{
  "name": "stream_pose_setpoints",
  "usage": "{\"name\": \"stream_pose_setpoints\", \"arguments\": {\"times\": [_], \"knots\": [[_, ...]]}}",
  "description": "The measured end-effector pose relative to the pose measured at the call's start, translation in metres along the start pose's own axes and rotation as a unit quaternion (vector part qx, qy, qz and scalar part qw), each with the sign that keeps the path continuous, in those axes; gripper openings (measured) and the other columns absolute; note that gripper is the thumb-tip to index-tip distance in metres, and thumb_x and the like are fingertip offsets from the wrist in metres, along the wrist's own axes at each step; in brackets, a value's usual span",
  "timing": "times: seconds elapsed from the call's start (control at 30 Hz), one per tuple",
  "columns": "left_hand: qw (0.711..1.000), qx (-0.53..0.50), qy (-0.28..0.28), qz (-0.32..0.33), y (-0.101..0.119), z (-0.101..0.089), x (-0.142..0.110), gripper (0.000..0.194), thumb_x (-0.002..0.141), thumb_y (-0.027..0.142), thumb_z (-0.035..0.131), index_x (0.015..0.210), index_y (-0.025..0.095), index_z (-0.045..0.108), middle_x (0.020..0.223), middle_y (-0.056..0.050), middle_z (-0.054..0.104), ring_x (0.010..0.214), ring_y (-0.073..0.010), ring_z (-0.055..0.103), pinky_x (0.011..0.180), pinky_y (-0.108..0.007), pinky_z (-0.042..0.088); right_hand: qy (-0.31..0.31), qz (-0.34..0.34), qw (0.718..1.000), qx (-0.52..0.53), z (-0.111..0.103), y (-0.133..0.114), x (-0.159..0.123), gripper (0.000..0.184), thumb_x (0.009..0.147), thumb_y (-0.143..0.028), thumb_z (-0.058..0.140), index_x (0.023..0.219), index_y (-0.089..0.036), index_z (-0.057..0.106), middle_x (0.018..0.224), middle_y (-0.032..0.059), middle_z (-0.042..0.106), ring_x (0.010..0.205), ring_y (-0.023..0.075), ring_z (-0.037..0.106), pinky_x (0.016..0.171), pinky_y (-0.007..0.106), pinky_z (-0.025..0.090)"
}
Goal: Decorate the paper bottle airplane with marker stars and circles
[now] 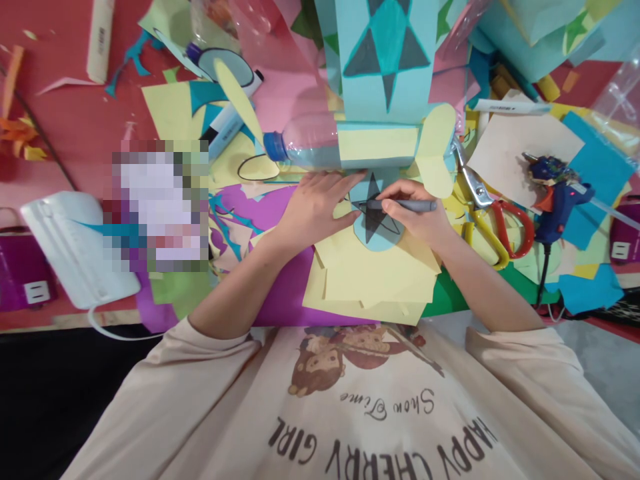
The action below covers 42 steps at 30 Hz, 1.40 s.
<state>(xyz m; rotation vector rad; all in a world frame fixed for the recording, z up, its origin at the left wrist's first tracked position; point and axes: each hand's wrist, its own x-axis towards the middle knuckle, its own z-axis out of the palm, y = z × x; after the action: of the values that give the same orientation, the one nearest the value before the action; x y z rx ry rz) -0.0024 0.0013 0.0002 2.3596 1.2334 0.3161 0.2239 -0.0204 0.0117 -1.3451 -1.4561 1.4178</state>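
My right hand (417, 220) is closed around a grey marker (407, 206), whose tip rests on a dark star drawn on a light blue paper circle (377, 230). My left hand (315, 207) lies flat with its fingers spread, pressing on the left edge of that circle. The circle sits on a stack of pale yellow sheets (370, 280). Just beyond my hands lies a clear plastic bottle (313, 143) with a blue cap, wrapped in yellow and blue paper like a plane, with a big blue wing carrying a star (385, 53).
Red-handled scissors (493, 217) and a blue glue gun (557, 200) lie to the right. Coloured paper scraps cover the table. A white face mask (75, 247) lies at the left, markers (230, 117) at the back left, purple sheet (285, 287) under my left forearm.
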Motion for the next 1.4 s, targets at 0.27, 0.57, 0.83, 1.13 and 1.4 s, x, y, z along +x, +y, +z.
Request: {"name": "stream_pose_setpoints", "arguments": {"times": [0.27,0.57,0.83,1.13,1.4], "knots": [[1.000,0.018,0.015,0.012,-0.0012,0.0017,-0.0004,0.059,0.093,0.038,0.054,0.148,0.017,0.058,0.110,-0.010,0.074,0.104,-0.0280,0.068,0.098,-0.041,0.049,-0.003,0.003,1.000,-0.007,-0.0010,0.0011,0.0007,0.020,0.082,-0.043,0.073,0.083,-0.024,0.069,0.072,-0.0011,0.065,0.068,0.0134,0.057,0.066,0.030,0.049],[1.000,0.023,0.011,0.010,-0.0005,0.0003,0.0000,0.058,0.093,0.038,0.054,0.147,0.017,0.059,0.110,-0.011,0.075,0.105,-0.0284,0.068,0.098,-0.041,0.049,-0.008,0.006,1.000,-0.025,-0.0017,-0.0024,0.0002,0.018,0.080,-0.041,0.071,0.077,-0.023,0.068,0.071,-0.0007,0.065,0.067,0.0130,0.054,0.065,0.030,0.049],[1.000,0.010,0.014,0.008,-0.0005,0.0008,-0.0003,0.057,0.094,0.038,0.055,0.147,0.018,0.059,0.109,-0.010,0.074,0.105,-0.0289,0.068,0.100,-0.043,0.049,0.006,-0.002,1.000,-0.008,-0.0019,0.0014,0.0020,0.018,0.081,-0.041,0.073,0.082,-0.024,0.068,0.070,-0.0015,0.061,0.066,0.0128,0.053,0.066,0.030,0.050],[1.000,0.007,0.007,0.004,-0.0012,0.0008,-0.0001,0.057,0.094,0.036,0.057,0.148,0.018,0.058,0.107,-0.011,0.073,0.105,-0.0299,0.068,0.098,-0.045,0.049,-0.027,-0.007,0.999,-0.021,-0.0026,-0.0032,0.0017,0.012,0.080,-0.034,0.067,0.076,-0.022,0.066,0.068,-0.0020,0.061,0.065,0.0119,0.051,0.065,0.029,0.045],[1.000,0.014,0.006,0.010,-0.0010,-0.0003,-0.0003,0.057,0.095,0.039,0.055,0.148,0.017,0.058,0.106,-0.010,0.074,0.104,-0.0289,0.068,0.097,-0.042,0.048,0.017,-0.021,1.000,-0.003,-0.0035,0.0014,0.0000,0.010,0.083,-0.032,0.067,0.080,-0.022,0.066,0.068,-0.0028,0.059,0.062,0.0111,0.051,0.066,0.030,0.047]]}}
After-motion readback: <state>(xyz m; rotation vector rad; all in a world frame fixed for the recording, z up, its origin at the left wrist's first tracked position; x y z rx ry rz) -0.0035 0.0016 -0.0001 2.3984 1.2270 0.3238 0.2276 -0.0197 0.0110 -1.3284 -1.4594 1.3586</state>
